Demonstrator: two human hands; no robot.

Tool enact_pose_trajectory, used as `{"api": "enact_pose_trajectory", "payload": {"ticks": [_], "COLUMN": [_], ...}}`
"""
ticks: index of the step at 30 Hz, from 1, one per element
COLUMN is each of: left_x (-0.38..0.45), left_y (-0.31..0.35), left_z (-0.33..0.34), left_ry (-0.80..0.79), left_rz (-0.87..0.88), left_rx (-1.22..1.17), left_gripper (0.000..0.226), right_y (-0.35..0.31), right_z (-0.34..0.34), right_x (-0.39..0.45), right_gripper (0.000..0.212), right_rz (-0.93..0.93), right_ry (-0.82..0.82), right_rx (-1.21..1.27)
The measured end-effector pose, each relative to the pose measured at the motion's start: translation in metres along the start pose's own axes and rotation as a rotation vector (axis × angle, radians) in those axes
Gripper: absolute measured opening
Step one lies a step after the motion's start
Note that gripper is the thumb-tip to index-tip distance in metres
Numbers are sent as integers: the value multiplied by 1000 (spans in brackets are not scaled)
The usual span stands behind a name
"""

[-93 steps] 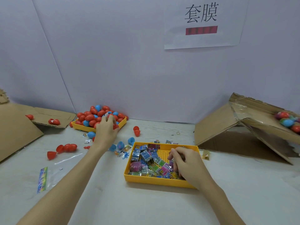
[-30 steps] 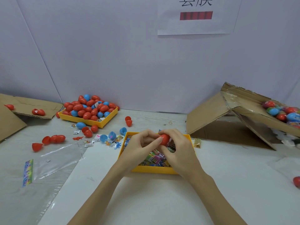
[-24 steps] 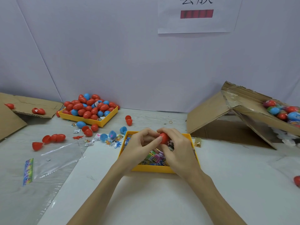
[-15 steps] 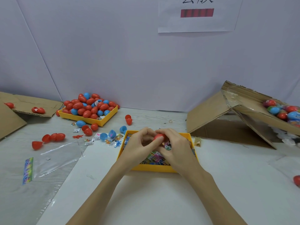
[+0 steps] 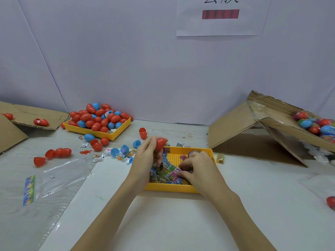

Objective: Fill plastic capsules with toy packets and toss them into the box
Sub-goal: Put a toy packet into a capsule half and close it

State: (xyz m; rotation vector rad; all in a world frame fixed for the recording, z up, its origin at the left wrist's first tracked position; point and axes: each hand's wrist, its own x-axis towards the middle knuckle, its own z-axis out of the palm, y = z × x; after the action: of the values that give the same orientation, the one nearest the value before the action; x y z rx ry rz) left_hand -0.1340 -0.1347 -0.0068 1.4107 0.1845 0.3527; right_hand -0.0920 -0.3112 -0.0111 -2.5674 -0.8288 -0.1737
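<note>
My left hand (image 5: 147,157) holds a red capsule piece (image 5: 161,143) above the left end of the yellow packet tray (image 5: 174,188). My right hand (image 5: 196,168) is down in that tray, its fingers curled onto the coloured toy packets (image 5: 167,172); whether it pinches one is hidden. A second yellow tray (image 5: 110,135) heaped with red and blue capsules stands at the back left. The tilted cardboard box (image 5: 272,127) at the right holds several filled capsules (image 5: 319,125).
Loose red and blue capsule halves (image 5: 59,153) and small packets litter the table left of the packet tray. Flattened cardboard (image 5: 27,116) lies at far left, clear plastic bags (image 5: 59,178) in front of it. One red capsule (image 5: 330,201) sits at the right edge.
The hands, which worked together on the red capsule, have parted. My left hand keeps the red piece raised, and my right hand has dropped into the packet tray.
</note>
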Motion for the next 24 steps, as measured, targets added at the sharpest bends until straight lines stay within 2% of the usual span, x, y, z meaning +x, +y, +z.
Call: {"api": "enact_pose_trajectory", "payload": {"ticks": [4, 9, 14, 16, 19, 21, 24], "left_x": [0, -4, -7, -7, -8, -10, -10], "left_y": [1, 1, 0, 1, 1, 0, 0], "left_z": [-1, 1, 3, 3, 3, 2, 2], "left_ry": [-24, -59, -34, -30, -94, -151, -161], "left_rz": [27, 87, 106, 94, 178, 267, 326], "left_rx": [7, 102, 251, 305, 503, 633, 620], "left_gripper": [39, 24, 11, 15, 8, 19, 11], "right_y": [-3, -2, -3, -3, -3, -3, -3], "right_z": [0, 0, -4, -6, -10, -13, -16], "right_x": [2, -2, -4, -4, -4, -3, -2], "right_gripper": [20, 5, 8, 10, 10, 9, 9], "right_rz": [9, 16, 27, 32, 34, 34, 54], "right_ry": [3, 68, 131, 162, 185, 182, 161], "right_rx": [-31, 89, 254, 331, 465, 544, 673]}}
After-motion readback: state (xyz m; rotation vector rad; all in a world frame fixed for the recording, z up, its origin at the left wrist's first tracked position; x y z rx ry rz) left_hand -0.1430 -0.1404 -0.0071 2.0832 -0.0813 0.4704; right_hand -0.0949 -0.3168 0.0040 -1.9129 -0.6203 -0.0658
